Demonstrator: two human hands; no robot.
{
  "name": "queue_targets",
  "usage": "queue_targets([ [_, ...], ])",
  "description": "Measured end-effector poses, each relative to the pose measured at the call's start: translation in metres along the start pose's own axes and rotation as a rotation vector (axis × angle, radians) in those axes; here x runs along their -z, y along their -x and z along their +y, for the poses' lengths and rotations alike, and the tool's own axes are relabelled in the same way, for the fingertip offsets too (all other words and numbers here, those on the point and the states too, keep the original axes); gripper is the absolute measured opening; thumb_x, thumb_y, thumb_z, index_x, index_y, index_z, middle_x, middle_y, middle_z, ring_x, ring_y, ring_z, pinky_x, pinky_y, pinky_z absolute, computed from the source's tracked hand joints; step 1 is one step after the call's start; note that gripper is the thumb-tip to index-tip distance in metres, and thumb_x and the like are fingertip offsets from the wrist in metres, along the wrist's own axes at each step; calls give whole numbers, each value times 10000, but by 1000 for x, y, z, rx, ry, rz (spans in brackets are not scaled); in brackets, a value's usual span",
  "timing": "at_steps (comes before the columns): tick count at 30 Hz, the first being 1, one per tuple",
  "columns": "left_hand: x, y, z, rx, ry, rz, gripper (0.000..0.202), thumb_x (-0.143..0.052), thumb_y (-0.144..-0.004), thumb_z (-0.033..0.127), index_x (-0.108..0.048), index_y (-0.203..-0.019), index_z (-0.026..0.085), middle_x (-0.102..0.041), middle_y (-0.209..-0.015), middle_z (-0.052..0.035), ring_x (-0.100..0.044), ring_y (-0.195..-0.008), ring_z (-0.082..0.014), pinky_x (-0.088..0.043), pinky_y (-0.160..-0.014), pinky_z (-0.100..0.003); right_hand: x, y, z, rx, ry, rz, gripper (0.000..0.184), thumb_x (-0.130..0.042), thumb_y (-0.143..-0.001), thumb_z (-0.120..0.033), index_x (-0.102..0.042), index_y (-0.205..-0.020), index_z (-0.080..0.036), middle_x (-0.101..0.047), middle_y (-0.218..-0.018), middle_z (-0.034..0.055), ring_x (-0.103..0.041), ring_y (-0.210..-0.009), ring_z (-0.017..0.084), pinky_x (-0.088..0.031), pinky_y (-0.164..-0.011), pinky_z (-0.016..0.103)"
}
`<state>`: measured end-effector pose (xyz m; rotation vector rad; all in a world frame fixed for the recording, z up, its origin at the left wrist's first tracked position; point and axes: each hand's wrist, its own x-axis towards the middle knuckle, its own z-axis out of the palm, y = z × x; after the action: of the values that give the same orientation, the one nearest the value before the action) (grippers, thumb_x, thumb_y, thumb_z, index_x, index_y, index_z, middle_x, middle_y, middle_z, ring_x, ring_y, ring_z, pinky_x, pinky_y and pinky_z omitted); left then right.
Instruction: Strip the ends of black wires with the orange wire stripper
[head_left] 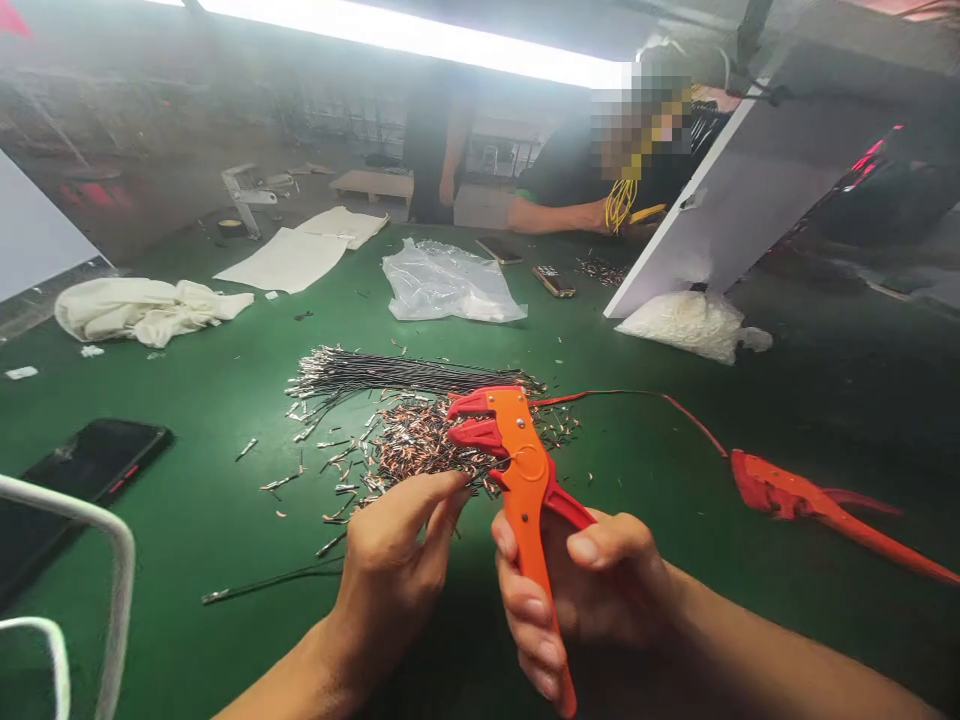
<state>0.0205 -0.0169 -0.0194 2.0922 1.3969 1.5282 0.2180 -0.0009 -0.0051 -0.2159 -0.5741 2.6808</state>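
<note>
My right hand (581, 590) is wrapped round the handles of an orange wire stripper (517, 460), its red jaws pointing up and left over the table. My left hand (397, 555) pinches a thin wire end between thumb and forefinger, right beside the stripper's jaw. Just beyond both hands lies a pile of stripped wire scraps (420, 445), and behind it a bundle of thin black wires (375, 372) stretched out on the green table (225, 420).
A second red stripper (817, 505) with a red cord lies to the right. A black phone (82, 470) lies left, a white cloth (142, 308) far left, a clear plastic bag (446, 282) behind. Another person (570, 190) sits across the table by a white board (720, 215).
</note>
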Motion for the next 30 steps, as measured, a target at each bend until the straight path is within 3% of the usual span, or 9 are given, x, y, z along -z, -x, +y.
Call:
queue_targets([
  [8,-5,1,3,-2,-17,-51,114,-594,-889,125,-653,-969,181,-728,-807,3,-677,-662,-88,-530,-638,-164,1,0,4,26,-52,-32,276,-593,-876,-406,-557,-979,-153,-517,-692,-29,-496,-537,92,-488,-512,232],
  [13,-8,7,2,66,1,-129,127,-560,-910,126,-643,-970,201,-713,-807,10,-636,-641,-80,-489,-611,-172,7,-2,5,-41,-84,-114,308,-581,-866,-460,-533,-959,-170,-553,-656,-33,-516,-478,107,-543,-445,270],
  [16,-8,9,1,78,1,-172,141,-542,-920,126,-635,-997,199,-701,-796,3,-619,-630,-83,-474,-593,-178,7,-3,7,-32,-40,-86,358,-571,-854,-508,-520,-939,-164,-600,-624,-23,-587,-466,133,-562,-503,321],
  [19,-8,9,0,34,4,-173,124,-537,-918,120,-625,-960,196,-678,-758,10,-601,-601,-79,-463,-579,-174,3,-2,8,2,62,32,430,-550,-849,-579,-502,-895,-155,-600,-561,-21,-643,-473,145,-548,-710,386],
  [21,-8,9,0,14,-4,-174,114,-534,-916,117,-616,-931,194,-658,-723,18,-573,-564,-73,-447,-552,-171,1,-1,9,20,103,90,471,-523,-850,-625,-492,-865,-156,-593,-537,-19,-640,-455,138,-532,-741,373],
  [26,-7,11,3,-18,-20,-194,96,-534,-916,119,-597,-899,189,-625,-687,21,-562,-564,-80,-447,-558,-176,2,0,11,-18,85,38,460,-535,-854,-632,-517,-889,-174,-588,-540,-25,-563,-371,134,-485,-407,239],
  [30,-6,11,7,-32,-3,-229,110,-519,-922,118,-601,-941,189,-635,-700,16,-562,-566,-81,-435,-534,-169,1,-1,14,-11,88,6,453,-568,-847,-605,-520,-878,-155,-574,-506,-18,-530,-345,113,-376,-339,165],
])
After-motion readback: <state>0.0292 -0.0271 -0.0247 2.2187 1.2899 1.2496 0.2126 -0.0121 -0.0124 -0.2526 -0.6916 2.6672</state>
